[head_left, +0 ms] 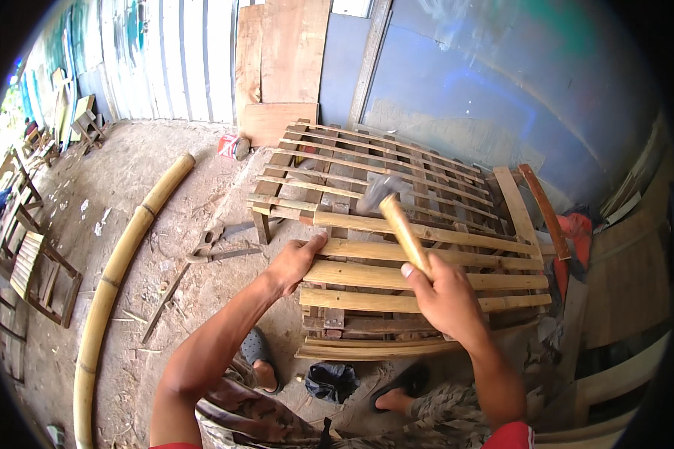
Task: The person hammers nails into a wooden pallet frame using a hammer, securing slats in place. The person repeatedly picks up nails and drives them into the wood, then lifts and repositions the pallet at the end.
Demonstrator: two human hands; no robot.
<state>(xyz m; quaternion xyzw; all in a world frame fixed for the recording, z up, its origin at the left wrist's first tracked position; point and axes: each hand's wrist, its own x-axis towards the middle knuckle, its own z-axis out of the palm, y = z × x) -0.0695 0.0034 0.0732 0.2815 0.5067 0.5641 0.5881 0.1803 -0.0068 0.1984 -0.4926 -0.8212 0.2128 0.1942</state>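
The hammer (404, 232), gripped in the closed right hand (448, 301) over the slatted frame (374, 275), is best brought down squarely, clear of the left hand (299, 263), half-curled at one slat's (363, 251) left end, its hold unclear.

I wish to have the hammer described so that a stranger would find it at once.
Find the large slatted wooden frame in the middle, in front of the blue-grey wall. Over it, the person's right hand holds the hammer by its pale handle. Unlike the slats below, it is held in the air and ends in a blurred, dark grey head.
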